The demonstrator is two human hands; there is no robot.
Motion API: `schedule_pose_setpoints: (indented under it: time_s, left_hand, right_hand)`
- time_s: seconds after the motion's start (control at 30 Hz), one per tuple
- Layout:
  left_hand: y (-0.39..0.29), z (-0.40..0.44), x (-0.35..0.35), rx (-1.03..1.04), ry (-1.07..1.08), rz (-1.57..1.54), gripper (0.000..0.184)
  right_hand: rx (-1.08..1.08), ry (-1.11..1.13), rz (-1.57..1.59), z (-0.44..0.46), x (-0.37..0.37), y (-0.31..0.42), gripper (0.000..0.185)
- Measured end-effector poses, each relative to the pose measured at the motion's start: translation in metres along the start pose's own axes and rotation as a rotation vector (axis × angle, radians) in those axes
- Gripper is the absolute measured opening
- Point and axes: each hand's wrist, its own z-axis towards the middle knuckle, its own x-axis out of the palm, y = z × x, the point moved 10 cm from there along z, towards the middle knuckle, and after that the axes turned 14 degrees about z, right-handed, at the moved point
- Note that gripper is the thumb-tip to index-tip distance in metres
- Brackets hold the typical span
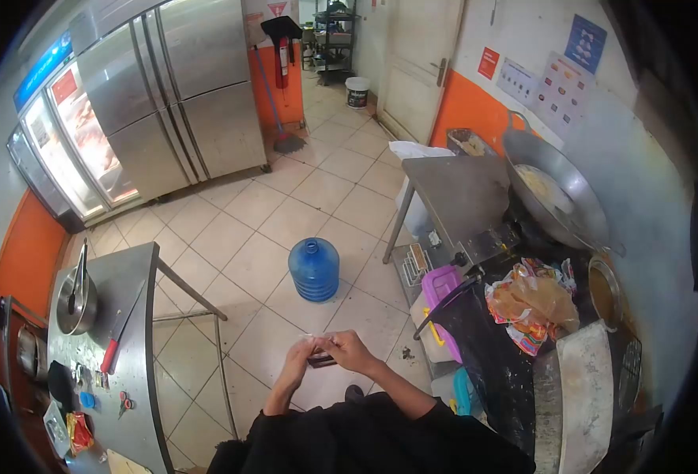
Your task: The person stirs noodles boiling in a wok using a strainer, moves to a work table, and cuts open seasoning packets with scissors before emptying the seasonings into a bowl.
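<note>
Both of my hands are close together in front of my body, low in the middle of the view. My left hand (297,362) has its fingers closed near a small pale, clear-looking bit at the fingertips. My right hand (347,351) is bent inward beside it, its fingers pinched at the same spot. What they hold is too small to make out. Beneath the hands shows a dark brown object (322,360), partly hidden by them. Beyond them a blue water jug (314,270) stands upright on the tiled floor.
At left, a steel table (139,347) bears a metal bowl (76,304), a red-handled knife (110,354) and scissors (125,404). At right are a steel table (459,189), a large wok (562,189) and plastic packaging (532,304). Fridges line the back left.
</note>
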Motion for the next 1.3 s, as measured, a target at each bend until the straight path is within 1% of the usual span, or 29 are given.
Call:
schedule_pose_setpoints:
  time_s: [0.03, 0.1, 0.13, 0.17, 0.2, 0.23, 0.27, 0.3, 0.37, 0.4, 0.47, 0.5, 0.57, 0.6, 0.63, 0.7, 0.73, 0.77, 0.83, 0.87, 0.93, 0.97, 1.03, 1.07, 1.1, 1.17, 1.2, 1.23, 1.3]
  left_hand:
    - [0.000, 0.000, -0.010, 0.000, -0.007, -0.004, 0.031]
    - [-0.037, -0.005, -0.022, 0.313, -0.033, 0.648, 0.035]
    - [-0.045, -0.008, -0.029, 0.371, -0.094, 0.541, 0.031]
    - [-0.046, -0.011, -0.030, 0.364, -0.112, 0.535, 0.031]
    - [-0.028, -0.010, -0.036, 0.180, -0.108, 0.138, 0.028]
    - [-0.024, -0.016, -0.036, 0.003, -0.111, -0.264, 0.026]
    - [-0.039, -0.026, -0.042, -0.046, -0.099, -0.194, 0.032]
    - [-0.040, -0.026, -0.062, -0.051, -0.158, -0.220, 0.032]
    - [-0.073, -0.039, -0.090, 0.248, -0.235, 0.802, 0.044]
    - [-0.072, -0.048, -0.102, 0.212, -0.302, 0.783, 0.044]
    - [-0.062, -0.060, -0.108, 0.182, -0.273, 0.041, 0.040]
    - [-0.061, -0.070, -0.124, 0.175, -0.336, 0.023, 0.040]
    - [-0.056, -0.096, -0.167, 0.120, -0.530, -0.093, 0.034]
    - [-0.069, -0.112, -0.186, 0.198, -0.600, -0.084, 0.031]
    - [-0.065, -0.126, -0.207, 0.193, -0.650, -0.094, 0.031]
    - [-0.083, -0.164, -0.240, 0.233, -0.847, 0.718, 0.031]
    - [-0.083, -0.179, -0.252, 0.380, -0.908, 0.530, 0.027]
    - [-0.080, -0.191, -0.260, 0.371, -0.942, 0.529, 0.027]
    - [-0.047, -0.207, -0.281, 0.337, -0.872, -0.045, 0.025]
    - [-0.044, -0.222, -0.294, 0.341, -0.907, -0.052, 0.025]
    - [-0.045, -0.267, -0.330, 0.269, -1.065, 0.234, 0.022]
    - [-0.046, -0.289, -0.347, 0.224, -1.135, 0.384, 0.022]
    - [-0.042, -0.323, -0.379, 0.225, -1.218, 0.363, 0.021]
    - [-0.040, -0.339, -0.391, 0.224, -1.261, 0.338, 0.021]
    - [-0.039, -0.354, -0.400, 0.217, -1.285, 0.337, 0.021]
    - [-0.042, -0.374, -0.415, 0.310, -1.188, 0.157, 0.025]
    - [-0.038, -0.378, -0.420, 0.265, -1.155, 0.299, 0.028]
    - [-0.033, -0.383, -0.428, 0.256, -1.161, 0.299, 0.028]
    - [-0.004, -0.388, -0.443, 0.019, -1.194, 0.277, 0.021]
  right_hand:
    - [0.031, 0.025, 0.009, 0.003, 0.003, -0.002, 0.029]
    - [0.061, 0.051, 0.019, 0.011, 0.011, 0.002, 0.028]
    - [0.034, 0.023, -0.039, 0.014, 0.013, 0.012, 0.027]
    - [0.009, 0.004, -0.096, 0.019, 0.017, 0.019, 0.026]
    - [0.017, 0.033, -0.094, 0.024, 0.028, 0.014, 0.026]
    - [-0.060, 0.027, -0.026, 0.031, 0.037, 0.016, 0.026]
    - [-0.131, 0.028, 0.047, 0.035, 0.048, 0.017, 0.026]
    - [-0.109, 0.088, 0.060, 0.041, 0.061, 0.012, 0.026]
    - [-0.014, 0.167, 0.227, 0.059, 0.079, 0.004, 0.028]
    - [0.013, 0.237, 0.236, 0.066, 0.096, 0.010, 0.028]
    - [0.100, 0.242, 0.127, 0.078, 0.121, 0.023, 0.029]
    - [0.118, 0.305, 0.133, 0.085, 0.142, 0.019, 0.029]
    - [0.062, 0.481, 0.088, 0.093, 0.192, 0.011, 0.030]
    - [0.137, 0.489, 0.190, 0.096, 0.213, -0.005, 0.032]
    - [0.151, 0.538, 0.196, 0.095, 0.237, -0.006, 0.032]
    - [0.242, 0.535, 0.440, 0.097, 0.278, -0.004, 0.032]
    - [0.088, 0.661, 0.225, 0.099, 0.297, 0.003, 0.029]
    - [0.092, 0.695, 0.230, 0.102, 0.315, 0.004, 0.029]
    - [-0.205, 0.856, -0.392, 0.098, 0.363, 0.011, 0.027]
    - [-0.214, 0.891, -0.388, 0.096, 0.387, 0.018, 0.027]
    - [0.290, 0.891, 0.092, 0.090, 0.435, 0.009, 0.027]
    - [0.287, 0.925, 0.099, 0.084, 0.458, -0.001, 0.027]
    - [0.237, 1.006, 0.440, 0.078, 0.504, 0.000, 0.026]
    - [0.378, 0.963, 0.439, 0.076, 0.517, -0.012, 0.025]
    - [0.384, 0.987, 0.442, 0.073, 0.531, -0.009, 0.025]
    - [0.126, 1.163, 0.006, 0.064, 0.559, -0.001, 0.023]
    - [0.023, 1.188, -0.011, 0.060, 0.571, 0.004, 0.020]
    - [0.029, 1.195, -0.005, 0.057, 0.581, 0.001, 0.020]
    - [0.187, 1.204, -0.012, 0.053, 0.595, -0.023, 0.016]
